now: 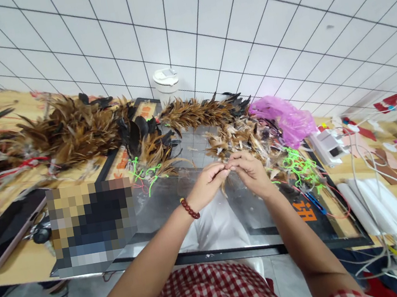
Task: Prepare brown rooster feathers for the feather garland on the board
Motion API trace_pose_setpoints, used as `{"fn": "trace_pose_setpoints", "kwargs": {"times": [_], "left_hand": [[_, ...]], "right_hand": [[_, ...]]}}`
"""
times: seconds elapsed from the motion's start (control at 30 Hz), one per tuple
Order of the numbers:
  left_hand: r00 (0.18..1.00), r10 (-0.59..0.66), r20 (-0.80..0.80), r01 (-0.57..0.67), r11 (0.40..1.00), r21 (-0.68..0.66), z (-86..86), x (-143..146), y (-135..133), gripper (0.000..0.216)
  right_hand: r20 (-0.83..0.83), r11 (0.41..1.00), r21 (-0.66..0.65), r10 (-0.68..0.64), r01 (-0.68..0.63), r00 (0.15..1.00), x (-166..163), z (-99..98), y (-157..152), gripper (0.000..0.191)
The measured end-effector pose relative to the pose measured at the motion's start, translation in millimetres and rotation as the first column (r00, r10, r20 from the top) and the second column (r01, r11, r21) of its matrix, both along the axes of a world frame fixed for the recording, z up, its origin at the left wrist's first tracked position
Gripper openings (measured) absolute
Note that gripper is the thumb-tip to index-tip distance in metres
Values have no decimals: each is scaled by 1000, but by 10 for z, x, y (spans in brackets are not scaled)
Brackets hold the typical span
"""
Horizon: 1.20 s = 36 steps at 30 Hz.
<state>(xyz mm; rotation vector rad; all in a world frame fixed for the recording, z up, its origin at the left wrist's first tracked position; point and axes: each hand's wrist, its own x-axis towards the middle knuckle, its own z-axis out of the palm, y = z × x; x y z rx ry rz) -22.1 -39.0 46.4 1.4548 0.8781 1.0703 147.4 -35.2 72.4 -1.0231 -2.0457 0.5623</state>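
My left hand and my right hand meet fingertip to fingertip above the dark glossy board. Both are closed in a pinch, and what sits between the fingers is too small to make out. Just beyond them lies a loose pile of brown and whitish feathers. Behind it runs a long row of brown feathers with dark tips. Left of my hands, a bunch of black and brown feathers rests beside green ties. More green ties lie to the right.
Large feather bundles cover the left of the table. A phone lies at left front. A purple plastic bag, a blue cutter, a white power strip and cables are on the right. A white lidded bucket stands by the wall.
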Motion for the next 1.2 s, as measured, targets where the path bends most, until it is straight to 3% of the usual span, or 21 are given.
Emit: {"fn": "trace_pose_setpoints", "kwargs": {"times": [0.13, 0.23, 0.3, 0.37, 0.43, 0.5, 0.57, 0.67, 0.83, 0.97, 1.07, 1.2], "left_hand": [[998, 7, 57, 2, 989, -151, -19, 10, 5, 28], [981, 132, 146, -88, 957, -275, -26, -5, 20, 30], [960, 221, 170, -155, 929, -336, -21, -23, 35, 30], [942, 289, 170, -215, 910, -355, -20, -37, 53, 29], [931, 331, 156, -263, 901, -345, -29, -44, 71, 26], [922, 360, 144, -305, 903, -302, -45, -48, 86, 22], [920, 368, 136, -332, 915, -230, -60, -54, 96, 19], [953, 289, 85, -276, 951, -138, -64, -58, 87, 20], [991, 61, -122, -61, 998, 3, -40, -28, 35, 22], [982, 143, -125, -145, 989, -7, -53, -31, 38, 24], [981, 195, 6, -194, 976, -95, -67, -54, 52, 25], [974, 212, 83, -199, 969, -145, -59, -70, 42, 28]], "right_hand": [[-9, 1000, -3, 10, -10, 1000, -6, 3, 42, 21], [-1, 994, 48, -95, 95, 996, 136, -34, 153, 20], [131, 990, 80, -124, 114, 984, 260, -83, 242, 22], [371, 997, 59, -59, 39, 927, 337, -155, 309, 23], [579, 998, 57, -25, -10, 815, 336, -237, 339, 23], [700, 995, 94, -54, -16, 712, 279, -297, 337, 22], [729, 989, 148, -114, 8, 675, 214, -299, 311, 20], [684, 986, 168, -132, 21, 717, 161, -174, 242, 19], [628, 985, 122, 21, -125, 778, 128, 75, 89, 22], [310, 988, 141, -101, 59, 945, 198, 52, 90, 26], [94, 982, 8, -186, 186, 978, 299, -52, 148, 24], [-172, 939, -324, -182, 119, 968, 264, -173, 158, 24]]}}
